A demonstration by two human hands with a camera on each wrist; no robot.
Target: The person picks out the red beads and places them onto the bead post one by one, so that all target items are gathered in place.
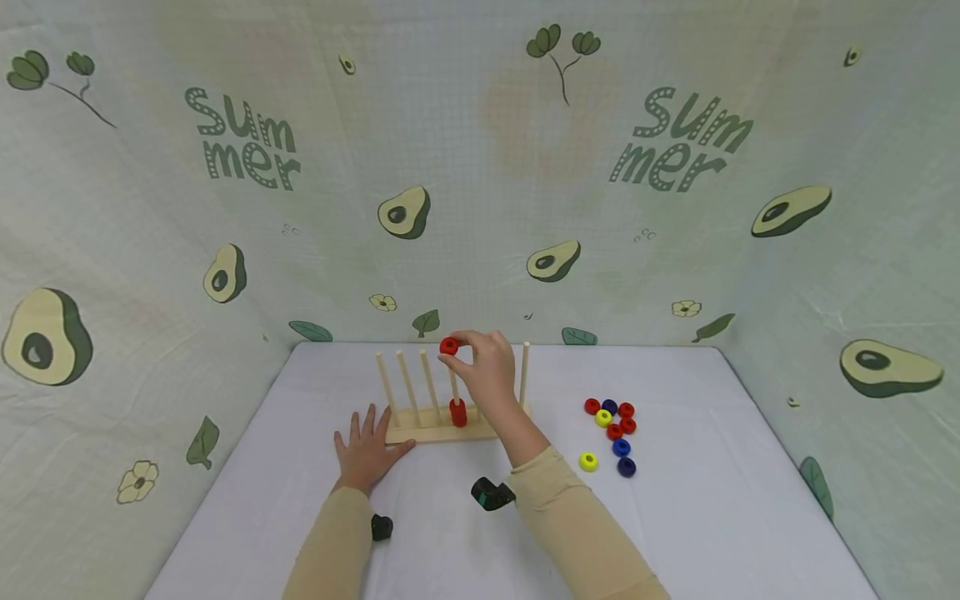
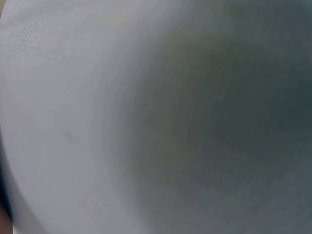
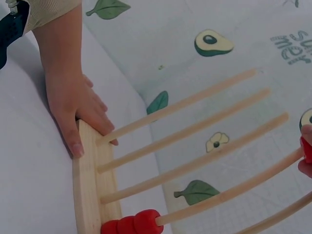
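A wooden peg rack (image 1: 431,434) with several upright pegs stands toward the back of the table. My right hand (image 1: 489,371) pinches a red bead (image 1: 448,346) between thumb and fingertips at the top of the fourth peg from the left. Whether the peg has entered its hole cannot be made out. Lower on that peg, red beads (image 3: 132,224) are stacked against the base. My left hand (image 1: 365,454), fingers straight and spread, rests at the rack's left end; in the right wrist view its thumb lies along the base's front. The left wrist view shows only blurred, pale cloth.
Right of the rack lie loose red beads (image 1: 627,426), yellow beads (image 1: 588,462) and blue beads (image 1: 621,447). Black wrist devices (image 1: 491,493) sit at both forearms. A printed cloth (image 1: 480,167) hangs behind the table and at its sides.
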